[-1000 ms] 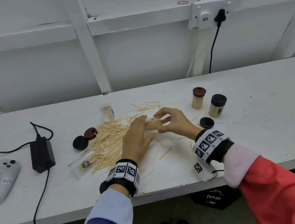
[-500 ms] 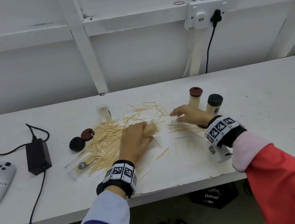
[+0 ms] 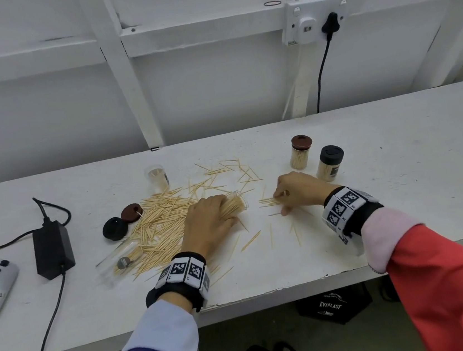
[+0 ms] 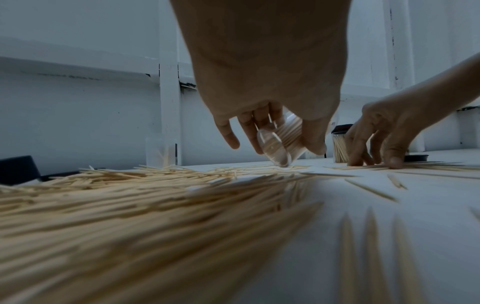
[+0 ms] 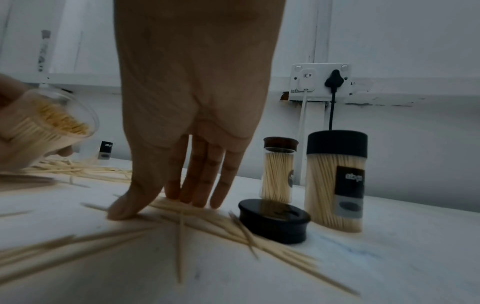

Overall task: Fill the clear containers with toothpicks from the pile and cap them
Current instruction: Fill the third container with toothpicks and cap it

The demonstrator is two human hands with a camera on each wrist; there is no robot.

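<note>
My left hand (image 3: 207,225) grips tilted jar (image 3: 235,205), packed with toothpicks, mouth toward frame right, at head-view centre. My right hand (image 3: 299,191), fingers straight, presses loose picks (image 3: 268,201) right of centre. Pile (image 3: 161,227) lies left of centre.

Held container (image 3: 235,206): clear, tilted on its side, packed with toothpicks, uncapped, in my left hand (image 3: 207,225).
Pile (image 3: 161,227): loose toothpicks scattered left.
Capped containers (image 3: 301,152): two, upright, far right.
</note>
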